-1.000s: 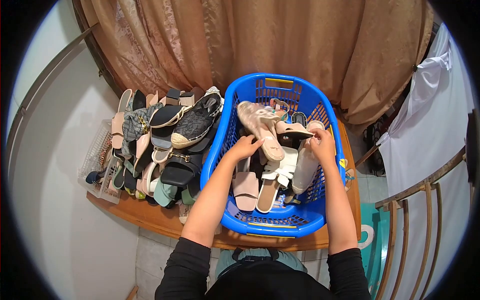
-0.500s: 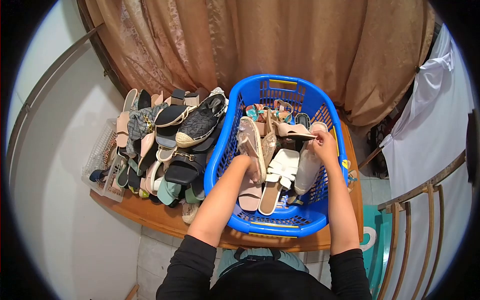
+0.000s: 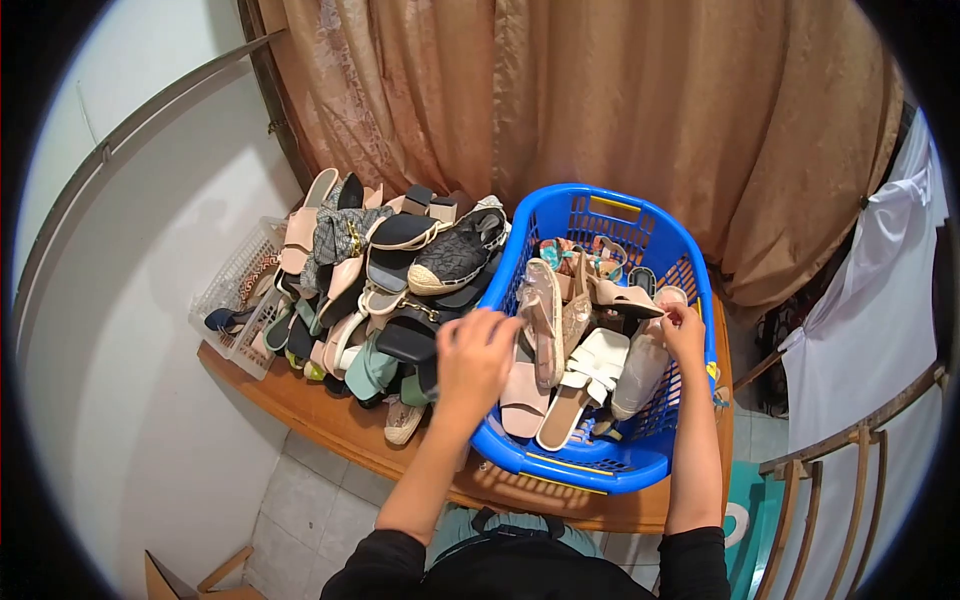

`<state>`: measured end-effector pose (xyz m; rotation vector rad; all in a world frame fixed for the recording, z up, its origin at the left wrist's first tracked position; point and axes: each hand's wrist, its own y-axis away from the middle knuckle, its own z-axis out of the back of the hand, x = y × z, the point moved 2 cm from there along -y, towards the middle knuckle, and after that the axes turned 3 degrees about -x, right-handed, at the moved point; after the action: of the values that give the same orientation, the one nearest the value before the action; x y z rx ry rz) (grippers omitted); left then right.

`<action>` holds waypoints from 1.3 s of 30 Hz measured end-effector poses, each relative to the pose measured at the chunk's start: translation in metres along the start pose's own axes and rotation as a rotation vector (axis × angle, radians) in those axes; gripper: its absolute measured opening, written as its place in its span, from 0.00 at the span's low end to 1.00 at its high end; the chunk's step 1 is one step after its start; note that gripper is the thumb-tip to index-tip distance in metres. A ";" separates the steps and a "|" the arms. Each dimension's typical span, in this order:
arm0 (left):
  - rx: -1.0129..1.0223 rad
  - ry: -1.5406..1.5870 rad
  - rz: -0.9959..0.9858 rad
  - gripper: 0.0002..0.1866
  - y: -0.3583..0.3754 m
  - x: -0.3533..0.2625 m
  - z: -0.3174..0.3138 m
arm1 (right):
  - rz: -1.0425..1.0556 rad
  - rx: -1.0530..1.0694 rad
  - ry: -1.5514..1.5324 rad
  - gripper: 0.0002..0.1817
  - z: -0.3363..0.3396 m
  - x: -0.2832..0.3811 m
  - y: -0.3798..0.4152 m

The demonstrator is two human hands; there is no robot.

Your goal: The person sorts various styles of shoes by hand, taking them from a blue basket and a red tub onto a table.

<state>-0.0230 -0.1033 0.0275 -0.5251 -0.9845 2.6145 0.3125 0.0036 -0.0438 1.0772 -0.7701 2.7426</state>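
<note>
My left hand (image 3: 478, 358) is over the left rim of the blue basket (image 3: 513, 455), beside a black sandal (image 3: 408, 342); its fingers are spread and nothing is in them. Inside the basket, my right hand (image 3: 682, 328) pinches the toe end of a beige shoe (image 3: 626, 296). Below that lie a white sandal (image 3: 600, 356), a clear-wrapped shoe (image 3: 643, 375) and a pink slide (image 3: 524, 398). An espadrille (image 3: 543, 322) in clear plastic leans at the basket's left side.
A large heap of shoes (image 3: 370, 262) covers the wooden table (image 3: 300, 405) left of the basket. A white mesh basket (image 3: 240, 290) stands at the far left. Behind hangs a brown curtain (image 3: 610, 100); a wooden rack (image 3: 830, 510) is at the right.
My left hand has come out of the basket and moved left over its rim. My right hand stays at the beige shoe. The view has shifted, so the scene sits farther right.
</note>
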 end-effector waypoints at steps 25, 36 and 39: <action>0.305 -0.036 0.047 0.33 -0.057 0.121 -0.009 | 0.571 0.143 0.399 0.15 -0.014 0.100 0.070; 0.201 0.197 0.196 0.35 -0.051 0.151 -0.019 | 0.355 -0.119 0.330 0.22 -0.012 0.092 0.059; 0.128 0.220 0.184 0.35 -0.050 0.155 -0.017 | -0.035 0.090 0.564 0.41 -0.007 0.067 0.061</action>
<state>-0.1462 0.0034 0.0141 -0.8866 -0.7254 2.6807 0.2415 -0.0522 -0.0296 0.2787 -0.5351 2.8450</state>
